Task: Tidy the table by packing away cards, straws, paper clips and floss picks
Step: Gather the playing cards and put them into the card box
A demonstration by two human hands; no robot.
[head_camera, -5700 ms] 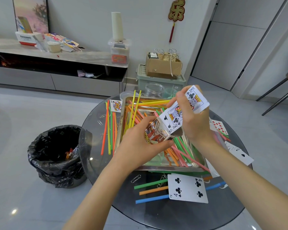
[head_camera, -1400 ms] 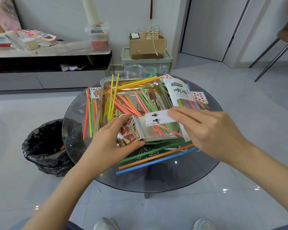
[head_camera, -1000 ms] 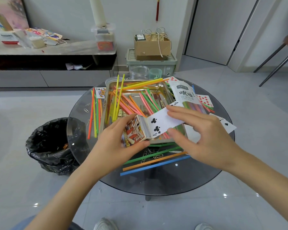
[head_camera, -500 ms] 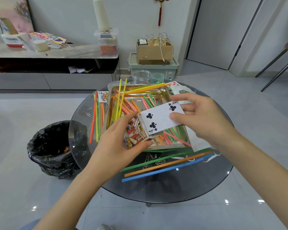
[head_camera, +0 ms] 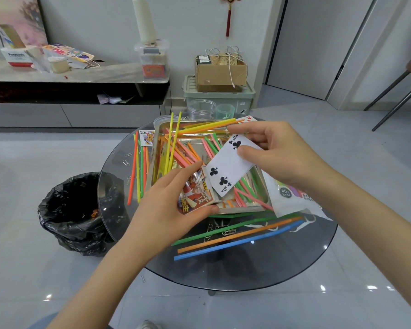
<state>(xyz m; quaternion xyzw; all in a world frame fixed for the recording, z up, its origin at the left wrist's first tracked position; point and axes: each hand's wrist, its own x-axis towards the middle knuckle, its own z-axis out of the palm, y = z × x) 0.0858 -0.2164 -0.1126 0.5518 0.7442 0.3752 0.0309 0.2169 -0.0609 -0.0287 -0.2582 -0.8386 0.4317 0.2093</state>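
1. Left hand (head_camera: 166, 205) held the card box (head_camera: 197, 194) near the middle of the frame in a closed grip, thumb along the lower edge and fingers over the top, with the open end turned to the right.
2. Right hand (head_camera: 280, 155) pinched a four of clubs (head_camera: 228, 167) by its upper end between thumb and fingers. The card hung tilted, its lower corner at the mouth of the box (whether it had gone inside could not be told).
3. Both hands were above a metal tray (head_camera: 247, 211) in the centre of the round glass worktop (head_camera: 271, 264). A jumble of coloured tray straws (head_camera: 176, 148) lay in it.
4. Loose straws (head_camera: 138, 167) lay on the glass left of the tray.
5. Below the tray a green straw (head_camera: 223, 230), an orange straw (head_camera: 237, 236) and a blue straw (head_camera: 235, 245) lay side by side, with paper clips (head_camera: 229, 232) touching the green one.
6. A straw packet (head_camera: 292, 198) lay at the tray's right, partly under the right wrist.
7. A queen card (head_camera: 147, 138) lay at the tray's upper left corner and a red-suited card (head_camera: 247, 119) beyond the right fingertips.
8. A bin (head_camera: 74, 210) lined with a black bag stood on the floor at the left of the frame.
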